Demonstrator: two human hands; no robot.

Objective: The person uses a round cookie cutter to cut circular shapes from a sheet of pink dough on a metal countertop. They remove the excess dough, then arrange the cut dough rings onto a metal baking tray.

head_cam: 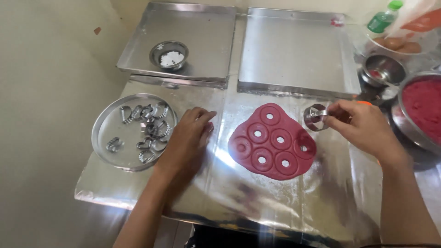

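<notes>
A flat sheet of red dough [272, 142] lies on the foil-covered bench [220, 193], cut into seven rings with small holes. The right hand [363, 126] hovers just past the dough's upper right edge, its fingers [334, 112] pinched closed on a round metal cutter [315, 117] held clear of the sheet. The left hand [188, 140] rests palm down on the foil just left of the dough, fingers loosely spread and gripping nothing.

Further left of the dough, a round plate [102, 138] of small metal cutters sits close to the bench's left edge, beside the wall. Beyond the dough, two shallow trays [294, 50] lie side by side; the left one holds a small bowl [169, 55] of white powder. Right of the dough, a large bowl [420, 110] of red mix crowds the right hand's wrist side. Bare foil stretches below the dough to the bench's near edge.
</notes>
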